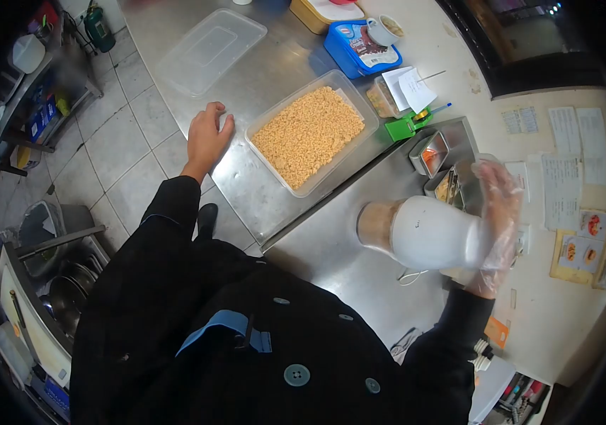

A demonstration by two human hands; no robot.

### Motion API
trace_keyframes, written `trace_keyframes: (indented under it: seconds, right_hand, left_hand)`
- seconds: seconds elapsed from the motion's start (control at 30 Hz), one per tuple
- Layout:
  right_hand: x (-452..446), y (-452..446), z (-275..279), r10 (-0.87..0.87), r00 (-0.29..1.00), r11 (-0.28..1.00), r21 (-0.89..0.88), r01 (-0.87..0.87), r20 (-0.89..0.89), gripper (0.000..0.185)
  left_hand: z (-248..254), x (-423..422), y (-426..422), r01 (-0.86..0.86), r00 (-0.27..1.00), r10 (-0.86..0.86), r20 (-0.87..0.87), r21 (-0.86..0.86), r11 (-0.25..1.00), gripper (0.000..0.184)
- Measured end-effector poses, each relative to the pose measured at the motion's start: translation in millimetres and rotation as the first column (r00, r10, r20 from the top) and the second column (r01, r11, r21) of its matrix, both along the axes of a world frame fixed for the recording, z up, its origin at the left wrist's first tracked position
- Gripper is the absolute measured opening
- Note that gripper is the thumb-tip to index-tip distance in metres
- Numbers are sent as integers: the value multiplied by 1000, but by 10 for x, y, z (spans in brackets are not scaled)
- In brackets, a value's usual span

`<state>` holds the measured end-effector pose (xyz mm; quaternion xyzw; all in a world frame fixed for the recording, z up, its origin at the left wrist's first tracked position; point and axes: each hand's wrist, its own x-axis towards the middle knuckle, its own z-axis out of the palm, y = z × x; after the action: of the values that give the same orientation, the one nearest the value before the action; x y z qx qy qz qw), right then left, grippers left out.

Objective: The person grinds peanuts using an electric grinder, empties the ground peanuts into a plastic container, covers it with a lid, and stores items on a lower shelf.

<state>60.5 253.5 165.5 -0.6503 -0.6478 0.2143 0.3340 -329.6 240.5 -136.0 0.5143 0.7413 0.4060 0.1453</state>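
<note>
My left hand (209, 138) is bare and rests at the edge of the steel table, thumb apart from loosely curled fingers, holding nothing. Beside it sits a clear plastic container (306, 193) filled with golden crumbly bits (306, 134). My right hand (499, 205) wears a clear plastic glove and lies against the far end of a white rounded vessel (434, 232) with a brownish base (376, 225). Its fingers reach past the vessel's side, apart and not wrapped round it. A clear lid (218, 48) lies flat on the table beyond my left hand.
A blue tub (362, 53) with a white cup (385, 30), a green tape dispenser (402, 127) and papers (416, 88) stand at the back. Metal food pans (430, 152) sit near the right wall. A grey bin (52, 230) and stacked pans (69, 297) are at left.
</note>
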Motion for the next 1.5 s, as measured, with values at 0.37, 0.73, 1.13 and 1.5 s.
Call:
trace_keyframes:
  seconds: [0.37,0.73,1.13,1.5]
  right_hand:
    - [-5,149,36,151,950,987,-97,-129,274,27]
    - [-250,61,-170,1,980,974,-221,44,200,31]
    - [-195,97,-196,16,978,976,-218,30,208,28]
    - [-41,86,-122,57,979,998,20,-62,198,34]
  left_hand:
    - [-32,-8,-14,-8,1000,8,2,42,999,21]
    - [-4,18,-7,-18,1000,18,-11,24,1000,21]
    - [-2,14,-6,-15,1000,16,-14,18,1000,20]
    - [-11,-8,-22,-6,999,4,32,42,999,23]
